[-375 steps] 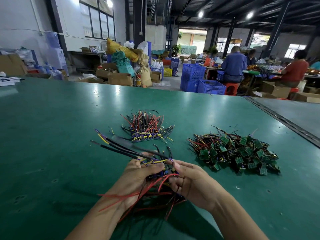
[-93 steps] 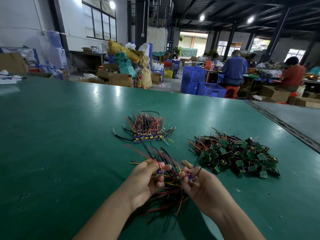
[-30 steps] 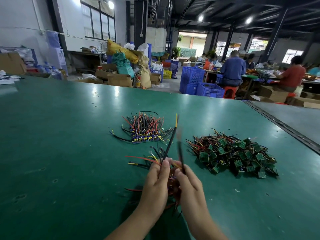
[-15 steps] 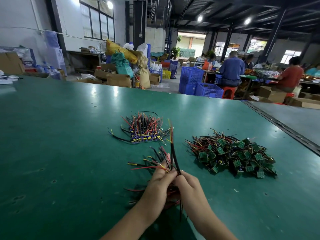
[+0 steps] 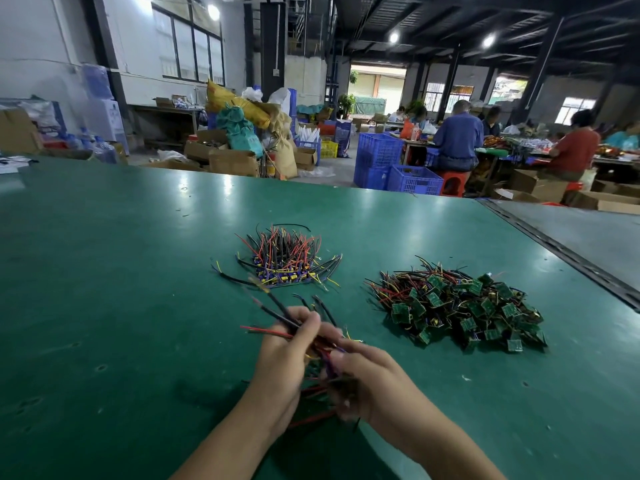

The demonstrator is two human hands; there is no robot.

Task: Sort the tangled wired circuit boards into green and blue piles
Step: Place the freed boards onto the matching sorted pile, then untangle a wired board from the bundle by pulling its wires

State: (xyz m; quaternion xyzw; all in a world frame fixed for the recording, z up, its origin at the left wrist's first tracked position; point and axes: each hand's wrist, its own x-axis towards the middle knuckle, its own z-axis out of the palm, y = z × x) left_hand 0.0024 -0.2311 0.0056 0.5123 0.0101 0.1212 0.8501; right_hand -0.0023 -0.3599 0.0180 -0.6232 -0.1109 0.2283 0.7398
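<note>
Clenched in the grips of the left hand (image 5: 280,368) and right hand (image 5: 374,379) is a tangled bundle of red, black and yellow wired boards (image 5: 322,353), with forearms angled inward and fingers curled. Beyond it on the green counter (image 5: 104,289), a blue-board pile (image 5: 284,263) and a green-board pile (image 5: 457,306) are laid apart.

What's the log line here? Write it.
phase: untangling | left hand: grips tangle | right hand: grips tangle | blue pile: ahead | green pile: right
</note>
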